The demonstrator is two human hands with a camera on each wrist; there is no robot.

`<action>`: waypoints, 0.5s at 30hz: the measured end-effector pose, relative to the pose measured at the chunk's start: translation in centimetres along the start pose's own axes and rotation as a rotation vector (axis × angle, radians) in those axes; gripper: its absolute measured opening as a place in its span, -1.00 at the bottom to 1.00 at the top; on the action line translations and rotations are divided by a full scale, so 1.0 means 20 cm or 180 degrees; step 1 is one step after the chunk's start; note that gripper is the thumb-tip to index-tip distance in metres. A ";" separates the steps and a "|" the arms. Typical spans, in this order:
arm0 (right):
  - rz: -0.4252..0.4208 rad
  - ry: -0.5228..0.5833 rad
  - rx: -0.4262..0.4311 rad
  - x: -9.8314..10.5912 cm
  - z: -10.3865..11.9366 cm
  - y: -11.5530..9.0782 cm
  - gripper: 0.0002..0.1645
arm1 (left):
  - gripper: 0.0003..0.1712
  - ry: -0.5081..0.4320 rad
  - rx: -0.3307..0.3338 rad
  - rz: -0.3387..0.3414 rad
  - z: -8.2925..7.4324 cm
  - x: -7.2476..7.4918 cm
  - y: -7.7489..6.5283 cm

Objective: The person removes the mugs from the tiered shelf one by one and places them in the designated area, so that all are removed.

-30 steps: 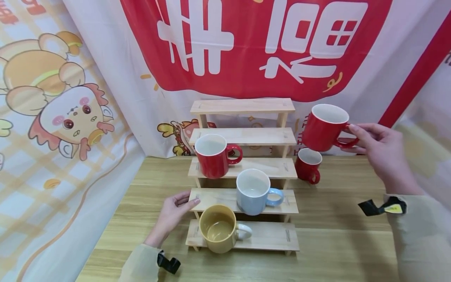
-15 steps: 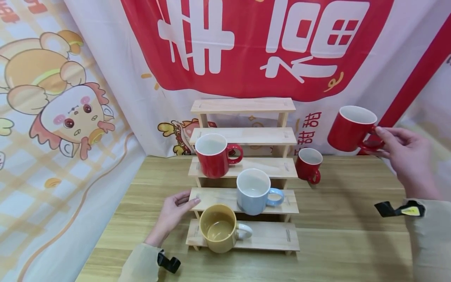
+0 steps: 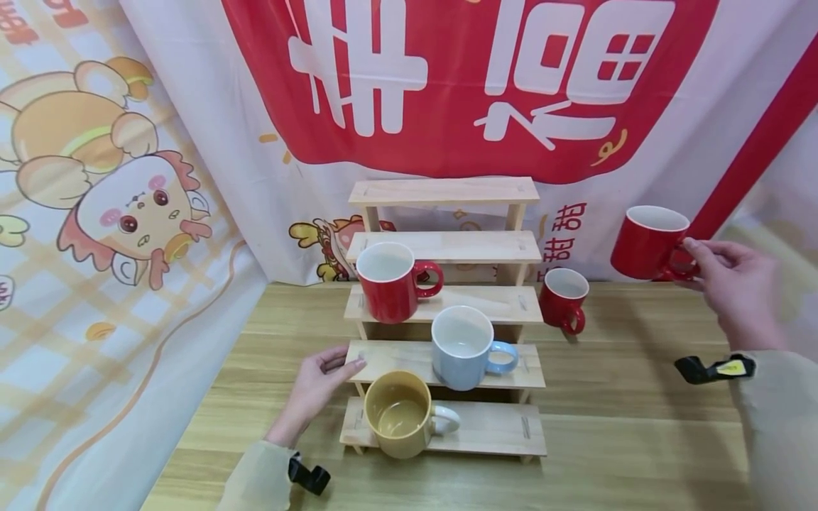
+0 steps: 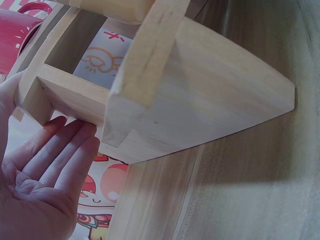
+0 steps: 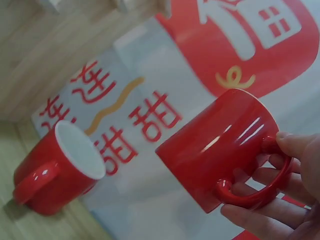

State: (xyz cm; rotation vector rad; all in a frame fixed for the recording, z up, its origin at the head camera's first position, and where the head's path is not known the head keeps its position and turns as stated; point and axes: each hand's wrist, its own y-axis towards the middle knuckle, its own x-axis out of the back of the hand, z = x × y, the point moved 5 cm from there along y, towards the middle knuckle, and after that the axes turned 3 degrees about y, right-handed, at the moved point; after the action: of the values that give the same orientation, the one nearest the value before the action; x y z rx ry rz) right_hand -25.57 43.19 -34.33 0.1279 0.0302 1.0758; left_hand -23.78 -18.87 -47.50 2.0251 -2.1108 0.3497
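At the right, my right hand (image 3: 744, 287) holds a red mug (image 3: 648, 245) by its handle, up off the table. In the right wrist view this red mug (image 5: 225, 150) has the fingers and thumb around its handle. My left hand (image 3: 322, 380) grips the left end of a stepped wooden rack (image 3: 444, 246), thumb on top of a shelf. Below that shelf's end, the fingers (image 4: 65, 155) show in the left wrist view. On the rack stand another red mug (image 3: 390, 291), a light blue mug (image 3: 463, 358) and a yellow mug (image 3: 397, 419) with a white handle.
One more red mug (image 3: 561, 301) stands on the wooden table (image 3: 626, 426), right beside the rack. A white cloth backdrop (image 3: 211, 142) with red print hangs behind the rack, and a patterned cloth lies along the left.
My right hand has carried the red mug rightward, away from the rack, then slightly down. The left hand keeps its place on the rack.
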 end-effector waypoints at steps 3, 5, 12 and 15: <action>0.0065 -0.0054 0.0011 0.00 -0.06 0.03 -0.89 | -0.28 -0.0030 0.0001 0.0007 0.00 0.00 0.00; 0.0110 0.0047 0.0040 -0.01 -0.12 0.04 -0.89 | -0.28 -0.0045 0.0003 0.0010 0.01 0.00 0.00; 0.0093 -0.0038 0.0053 -0.06 -0.32 0.05 -0.85 | -0.27 0.0006 0.0017 -0.0032 0.02 0.00 0.00; 0.0054 0.0058 -0.0053 -0.08 -0.40 0.05 -0.77 | -0.26 0.0026 0.0000 -0.0037 0.02 0.00 0.01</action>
State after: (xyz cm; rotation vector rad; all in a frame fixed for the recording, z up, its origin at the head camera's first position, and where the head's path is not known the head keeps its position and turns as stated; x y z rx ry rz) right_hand -27.93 43.08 -42.23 0.1033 0.0367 1.0939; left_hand -23.87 -19.08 -47.92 2.0317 -2.0933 0.3555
